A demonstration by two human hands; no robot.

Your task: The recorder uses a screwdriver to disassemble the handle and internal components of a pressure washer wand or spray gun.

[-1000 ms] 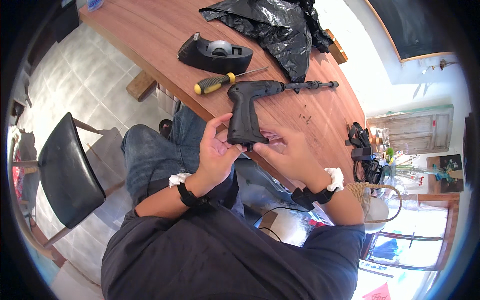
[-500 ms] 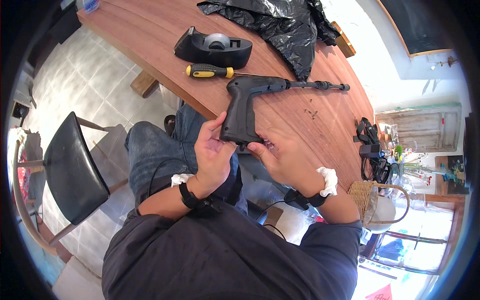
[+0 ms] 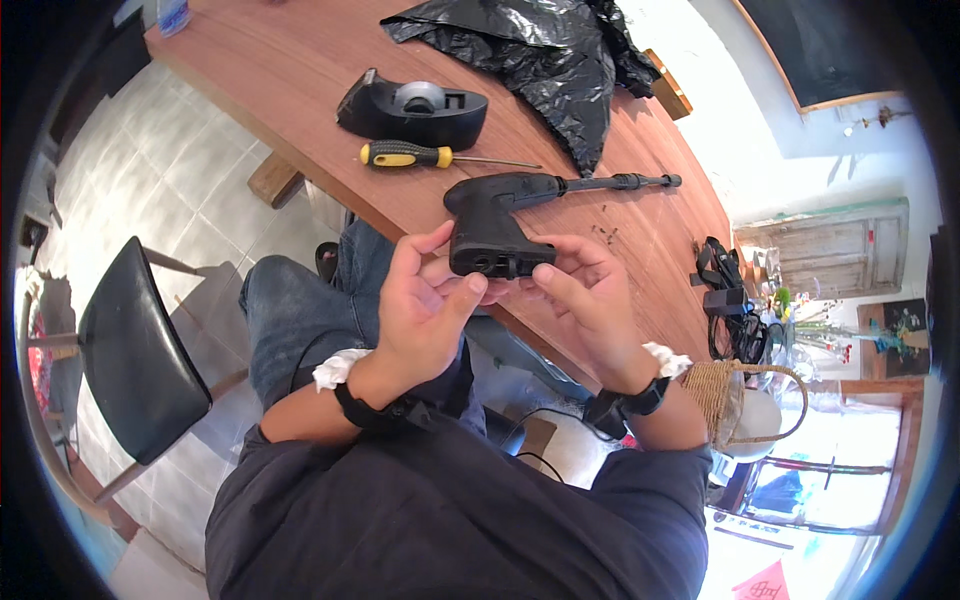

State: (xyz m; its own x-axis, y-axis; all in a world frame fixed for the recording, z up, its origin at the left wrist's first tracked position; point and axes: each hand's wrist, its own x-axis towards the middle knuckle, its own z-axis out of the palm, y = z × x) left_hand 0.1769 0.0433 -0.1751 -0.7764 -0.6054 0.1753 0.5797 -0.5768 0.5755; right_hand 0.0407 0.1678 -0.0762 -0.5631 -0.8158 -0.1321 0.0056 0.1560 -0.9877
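Note:
A black pistol-shaped pressure-washer gun (image 3: 487, 222) lies at the near edge of the table, its long nozzle pointing right. The base of its handle is tipped up toward me and shows round holes and slots. My left hand (image 3: 425, 315) holds the left side of the base, thumb at its lower rim. At the right corner of the base, my right hand (image 3: 590, 300) pinches with thumb and fingers. Just beyond the gun lies a yellow-and-black screwdriver (image 3: 405, 155), its shaft pointing right. Several tiny dark pieces (image 3: 604, 235), perhaps screws, are scattered near the nozzle.
A black tape dispenser (image 3: 415, 108) stands behind the screwdriver, with a black plastic bag (image 3: 530, 50) farther back on the wooden table (image 3: 260, 75). Black straps and cables (image 3: 725, 290) and a rope-handled basket (image 3: 710, 405) are at the right. A black chair (image 3: 145, 350) stands at the left.
Both hands have tilted the gun so its base now faces up toward me. My right hand has shifted rightward and its fingers have spread more. The view has moved slightly.

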